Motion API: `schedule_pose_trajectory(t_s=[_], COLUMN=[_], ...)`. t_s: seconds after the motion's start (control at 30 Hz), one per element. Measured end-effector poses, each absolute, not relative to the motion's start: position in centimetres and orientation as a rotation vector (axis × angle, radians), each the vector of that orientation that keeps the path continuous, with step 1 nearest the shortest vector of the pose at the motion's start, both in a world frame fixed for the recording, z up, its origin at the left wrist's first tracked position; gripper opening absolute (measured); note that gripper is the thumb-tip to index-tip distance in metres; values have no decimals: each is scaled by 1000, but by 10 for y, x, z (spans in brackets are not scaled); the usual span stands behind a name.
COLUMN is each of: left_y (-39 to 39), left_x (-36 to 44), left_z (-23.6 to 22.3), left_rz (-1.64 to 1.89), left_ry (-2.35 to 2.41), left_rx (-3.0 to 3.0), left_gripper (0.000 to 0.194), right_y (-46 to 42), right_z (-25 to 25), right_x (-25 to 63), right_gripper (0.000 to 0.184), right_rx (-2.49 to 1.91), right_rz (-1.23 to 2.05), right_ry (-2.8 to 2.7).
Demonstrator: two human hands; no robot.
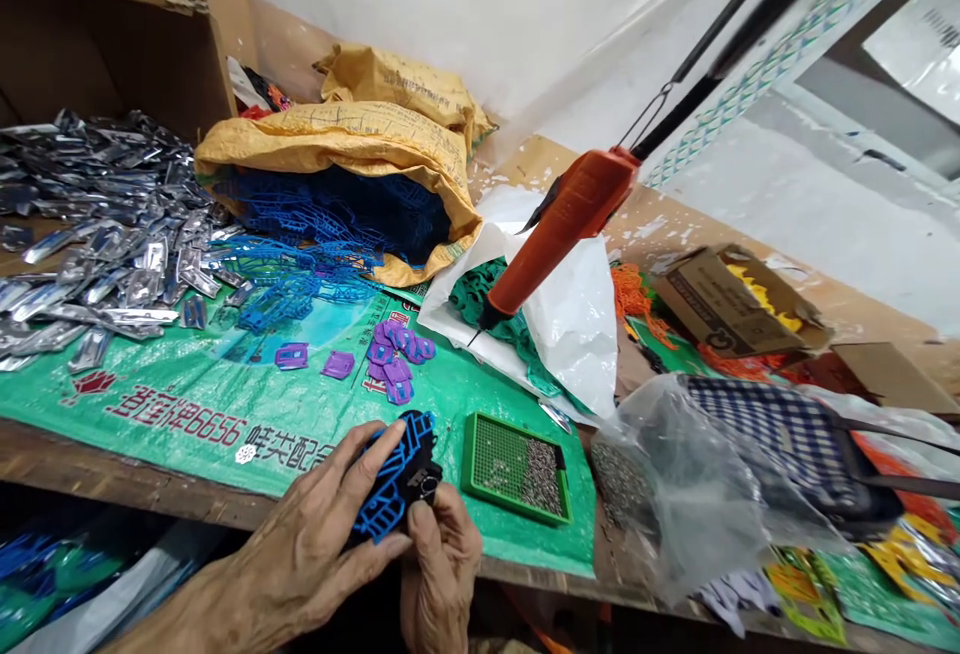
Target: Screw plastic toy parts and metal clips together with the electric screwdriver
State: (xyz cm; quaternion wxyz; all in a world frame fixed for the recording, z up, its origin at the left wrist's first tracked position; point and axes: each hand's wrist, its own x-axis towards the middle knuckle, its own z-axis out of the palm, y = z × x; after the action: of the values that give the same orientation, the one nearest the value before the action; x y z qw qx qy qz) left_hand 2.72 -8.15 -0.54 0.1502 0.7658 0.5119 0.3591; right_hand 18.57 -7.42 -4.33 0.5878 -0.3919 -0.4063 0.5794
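Observation:
Close to the table's front edge, my left hand (311, 534) and my right hand (442, 564) hold a blue and black plastic assembly (394, 484) between them. Its blue side is an open lattice, and its other side is black. My left fingers and thumb close around the blue side. The right thumb and fingers pinch the black lower end; the fingertips behind it are hidden. Several small purple pieces (394, 354) lie beyond the hands. Just right of them stands a green tray (516, 512) with small metal screws.
An orange electric screwdriver (566, 234) hangs above a white bag (585, 314) of green parts. Blue lattice parts (285, 284) spill from a yellow sack (337, 134). Shiny silver pieces (142, 254) heap at left. A clear bag (675, 494) and a checkered bag (765, 434) sit at right.

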Motion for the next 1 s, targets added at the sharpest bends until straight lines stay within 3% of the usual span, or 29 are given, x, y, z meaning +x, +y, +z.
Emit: schedule_pose_trajectory(t_s=[0.17, 0.37, 0.7, 1.0], left_y=[-76, -71, -83, -72], left_x=[19, 19, 29, 21], left_z=[-2, 6, 0, -1], left_rz=[894, 972, 1151, 1071], left_ry=[1316, 1299, 1482, 1232], left_rx=[2253, 2135, 2020, 1790], left_gripper=[86, 59, 57, 57], right_y=[-74, -70, -70, -70], right_z=[-39, -19, -24, -30], right_x=[189, 178, 175, 182], right_gripper=[31, 27, 25, 24], right_rx=[-857, -879, -902, -797], right_rz=[1431, 1407, 1413, 1415], right_ry=[-866, -835, -883, -915])
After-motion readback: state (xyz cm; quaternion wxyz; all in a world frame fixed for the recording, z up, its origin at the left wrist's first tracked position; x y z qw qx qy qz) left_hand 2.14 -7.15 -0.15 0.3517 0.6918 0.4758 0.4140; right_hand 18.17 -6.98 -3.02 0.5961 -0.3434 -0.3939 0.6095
